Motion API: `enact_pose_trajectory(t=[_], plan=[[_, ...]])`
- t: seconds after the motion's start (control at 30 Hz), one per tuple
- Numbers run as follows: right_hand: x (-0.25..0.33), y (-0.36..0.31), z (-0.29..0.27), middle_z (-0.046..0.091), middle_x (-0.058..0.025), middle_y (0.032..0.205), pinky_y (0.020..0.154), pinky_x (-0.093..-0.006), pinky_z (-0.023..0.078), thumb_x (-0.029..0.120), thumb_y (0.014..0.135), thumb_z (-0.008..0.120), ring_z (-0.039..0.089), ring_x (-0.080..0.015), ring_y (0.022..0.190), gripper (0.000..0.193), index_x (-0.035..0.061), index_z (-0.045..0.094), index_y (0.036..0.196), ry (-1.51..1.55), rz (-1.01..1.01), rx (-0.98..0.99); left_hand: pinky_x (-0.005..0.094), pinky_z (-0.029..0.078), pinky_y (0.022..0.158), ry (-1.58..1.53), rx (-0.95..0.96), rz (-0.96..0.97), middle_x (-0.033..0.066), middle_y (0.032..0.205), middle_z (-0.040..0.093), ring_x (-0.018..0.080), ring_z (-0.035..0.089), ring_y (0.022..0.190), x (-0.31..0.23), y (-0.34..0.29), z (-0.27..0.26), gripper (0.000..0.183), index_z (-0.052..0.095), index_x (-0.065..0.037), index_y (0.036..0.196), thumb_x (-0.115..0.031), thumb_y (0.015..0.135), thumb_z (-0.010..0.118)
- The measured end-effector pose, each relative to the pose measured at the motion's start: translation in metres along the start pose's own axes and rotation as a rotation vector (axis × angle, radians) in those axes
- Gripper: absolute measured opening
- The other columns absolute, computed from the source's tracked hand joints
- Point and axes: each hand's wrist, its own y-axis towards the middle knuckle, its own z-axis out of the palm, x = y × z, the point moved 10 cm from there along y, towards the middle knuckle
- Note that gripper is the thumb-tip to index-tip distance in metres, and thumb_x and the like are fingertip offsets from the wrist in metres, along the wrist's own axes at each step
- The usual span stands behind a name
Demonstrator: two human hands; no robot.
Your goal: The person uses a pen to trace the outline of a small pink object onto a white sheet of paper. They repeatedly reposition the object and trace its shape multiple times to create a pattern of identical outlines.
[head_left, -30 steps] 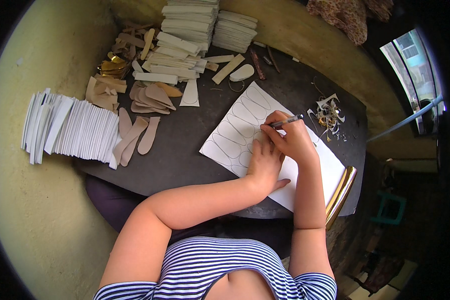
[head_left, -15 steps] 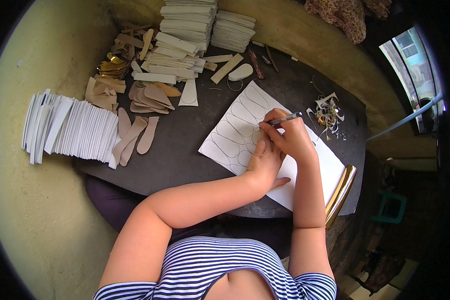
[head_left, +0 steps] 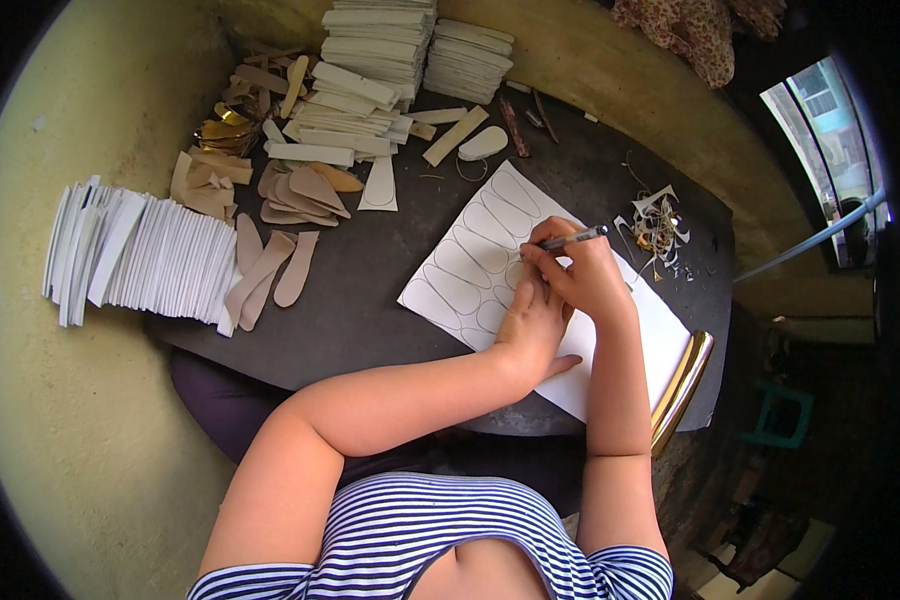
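Note:
A white sheet (head_left: 460, 277) lies at a slant on the dark table, with rows of long rounded outlines drawn over its left part. My right hand (head_left: 582, 268) grips a dark pen (head_left: 578, 238) near its tip, above the outlines. Just below it, my left hand (head_left: 535, 325) presses flat on the sheet, thumb stretched out to the side. Its fingertips are partly hidden beneath my right hand, and whether a small template lies under them I cannot make out. At its lower right end the sheet curls up, showing a shiny gold underside (head_left: 682, 385).
White strips (head_left: 160, 255) stand in a row at the left, with more strip stacks (head_left: 375, 45) at the back. Beige sole-shaped pieces (head_left: 300, 192) and gold pieces (head_left: 228, 133) lie nearby. Offcuts (head_left: 655, 225) are heaped at the right. A rounded white piece (head_left: 483, 143) lies behind the sheet.
The pen and my right hand have shifted very slightly, the pen's upper end a little to the right. My left hand and the sheet look the same.

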Motion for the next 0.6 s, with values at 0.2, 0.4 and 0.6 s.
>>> enact_pose_trajectory(t=[0.2, 0.4, 0.6], plan=[[0.0023, 0.0, 0.0, 0.065, -0.0129, 0.076, 0.06, -0.0341, 0.049, 0.009, 0.078, 0.068, 0.063, -0.0298, 0.066, 0.011, 0.0015, 0.062, 0.081, -0.039, -0.018, 0.003, 0.0351, 0.032, 0.091, -0.001, -0.003, 0.006, 0.0259, 0.132, 0.042, 0.0411, 0.037, 0.127, -0.001, -0.0001, 0.0005, 0.096, 0.038, 0.003, 0.137, -0.07, 0.076, 0.052], [-0.0049, 0.0004, 0.0014, 0.064, -0.0135, 0.071, 0.058, -0.0336, 0.049, 0.011, 0.079, 0.069, 0.064, -0.0275, 0.064, 0.013, 0.0007, 0.061, 0.081, -0.008, 0.021, 0.005, 0.0399, 0.031, 0.098, -0.02, -0.003, 0.02, 0.0315, 0.136, 0.034, 0.0458, 0.033, 0.128, -0.001, -0.0002, 0.0039, 0.093, 0.037, 0.007, 0.136, -0.066, 0.079, 0.052], [-0.0069, 0.0001, -0.0009, 0.064, -0.0131, 0.068, 0.057, -0.0329, 0.05, 0.01, 0.079, 0.07, 0.066, -0.0243, 0.063, 0.013, 0.0, 0.061, 0.08, 0.055, 0.019, -0.02, 0.0408, 0.033, 0.099, -0.102, -0.026, 0.015, 0.0349, 0.136, 0.031, 0.0486, 0.031, 0.128, 0.0014, -0.0018, 0.0041, 0.091, 0.038, 0.011, 0.133, -0.06, 0.079, 0.057]])
